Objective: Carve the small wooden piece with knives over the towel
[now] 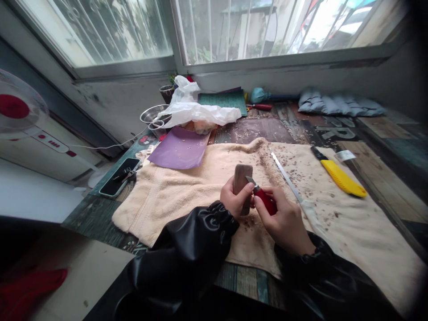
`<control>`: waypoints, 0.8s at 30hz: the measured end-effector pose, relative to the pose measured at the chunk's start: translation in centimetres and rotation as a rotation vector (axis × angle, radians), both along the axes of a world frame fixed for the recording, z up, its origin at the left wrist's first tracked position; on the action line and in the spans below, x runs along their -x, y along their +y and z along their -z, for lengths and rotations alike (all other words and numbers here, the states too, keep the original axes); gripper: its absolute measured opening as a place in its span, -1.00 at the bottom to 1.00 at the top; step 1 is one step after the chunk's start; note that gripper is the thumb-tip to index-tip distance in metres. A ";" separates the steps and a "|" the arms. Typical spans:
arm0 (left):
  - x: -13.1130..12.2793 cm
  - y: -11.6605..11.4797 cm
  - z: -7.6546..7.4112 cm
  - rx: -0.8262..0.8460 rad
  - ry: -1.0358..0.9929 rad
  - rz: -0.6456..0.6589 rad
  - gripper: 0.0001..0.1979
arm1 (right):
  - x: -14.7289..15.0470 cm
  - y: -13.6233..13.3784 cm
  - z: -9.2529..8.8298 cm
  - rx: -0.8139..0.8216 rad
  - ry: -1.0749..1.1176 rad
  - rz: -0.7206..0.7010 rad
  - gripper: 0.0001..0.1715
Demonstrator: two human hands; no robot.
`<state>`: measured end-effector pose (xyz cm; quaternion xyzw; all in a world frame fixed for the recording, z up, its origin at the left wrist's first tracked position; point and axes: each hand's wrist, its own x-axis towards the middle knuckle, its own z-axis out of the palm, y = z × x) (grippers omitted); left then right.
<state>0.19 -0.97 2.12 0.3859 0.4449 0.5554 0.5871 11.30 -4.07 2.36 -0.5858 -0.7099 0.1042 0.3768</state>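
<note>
My left hand (234, 199) is closed round a small wooden block (243, 176) with rounded corners, held upright over the beige towel (187, 189). A short knife with a red handle (266, 201) is gripped in my right hand (288, 220). Its blade lies against or just in front of the block's face, near my left thumb; exact contact is too small to tell. Brown shavings are scattered on the towel. To the right of my hands lie a thin saw blade (285, 174) and a yellow cutter with a black end (343, 177).
On the left are a phone (119, 177) with keys on it and a purple sheet (180, 148). Behind stand a metal bowl (147, 117), a white plastic bag (203, 114) and a green mat (238, 100). Grey packets (334, 103) lie by the window wall; a fan (20, 107) stands left.
</note>
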 end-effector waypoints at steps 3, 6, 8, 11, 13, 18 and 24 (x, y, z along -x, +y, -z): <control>0.0 0.1 0.1 0.005 0.002 0.007 -0.70 | 0.0 0.0 0.1 -0.009 -0.012 0.011 -0.79; 0.1 0.2 0.3 0.021 -0.001 0.012 -0.68 | 0.0 0.0 0.2 -0.025 -0.031 0.027 -0.78; 0.0 0.2 0.3 0.032 -0.005 0.016 -0.67 | 0.0 0.0 0.2 -0.034 -0.035 0.029 -0.77; 0.1 0.2 0.1 0.049 -0.008 0.035 -0.67 | 0.0 -0.1 0.1 -0.046 -0.038 0.038 -0.77; 0.1 0.2 -0.1 0.063 -0.005 0.042 -0.66 | 0.0 -0.1 0.0 -0.055 -0.036 0.042 -0.77; 0.0 0.0 -0.4 0.093 -0.010 0.055 -0.63 | 0.1 -0.2 -0.1 -0.089 -0.021 0.059 -0.77; -0.1 0.0 -0.2 0.119 -0.018 0.082 -0.61 | 0.2 -0.3 -0.1 -0.111 -0.025 0.075 -0.76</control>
